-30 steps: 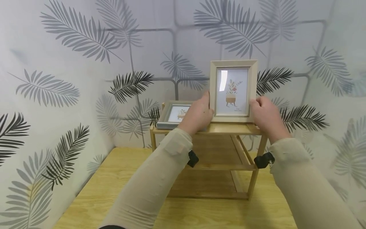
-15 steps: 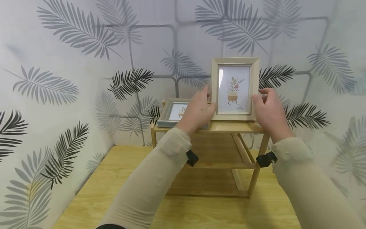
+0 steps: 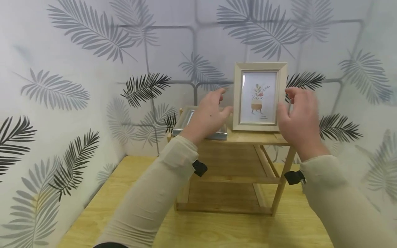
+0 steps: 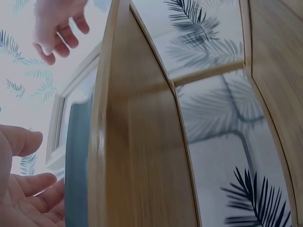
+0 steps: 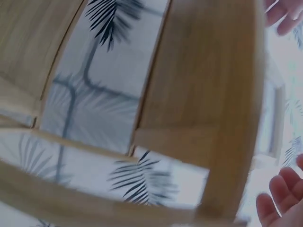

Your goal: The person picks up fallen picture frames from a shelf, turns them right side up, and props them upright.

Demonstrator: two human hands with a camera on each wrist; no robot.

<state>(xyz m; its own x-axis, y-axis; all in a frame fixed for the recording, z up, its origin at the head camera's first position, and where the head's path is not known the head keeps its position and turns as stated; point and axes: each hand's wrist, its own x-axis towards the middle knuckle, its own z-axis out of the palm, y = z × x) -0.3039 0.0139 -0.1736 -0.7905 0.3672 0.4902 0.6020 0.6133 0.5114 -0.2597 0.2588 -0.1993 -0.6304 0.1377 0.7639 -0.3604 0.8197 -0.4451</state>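
Observation:
A cream picture frame (image 3: pixel 260 127) with a potted-plant print stands upright on the top shelf of a wooden rack (image 3: pixel 254 138). Just left of it, my left hand (image 3: pixel 209 115) is off the frame, its fingers loosely bent around nothing. On the other side my right hand (image 3: pixel 299 119) hovers close to the frame's right edge, thumb and fingers apart. A second, silver-grey picture frame (image 3: pixel 220 135) lies flat on the left of the shelf, partly hidden behind my left hand. In the left wrist view, the upright picture frame (image 4: pixel 57 132) shows between both hands.
The rack has two lower shelves (image 3: pixel 229 162) and stands on a wood-grain table (image 3: pixel 124 193). Close behind is a leaf-patterned wall (image 3: pixel 198 44), with another wall (image 3: pixel 62 103) along the left side. Black cameras (image 3: pixel 200 168) sit at both wrists.
Both hands have let go of the upright frame and moved outward, the left to the left, the right to the right. The frame stays standing on the shelf; the view shifts slightly.

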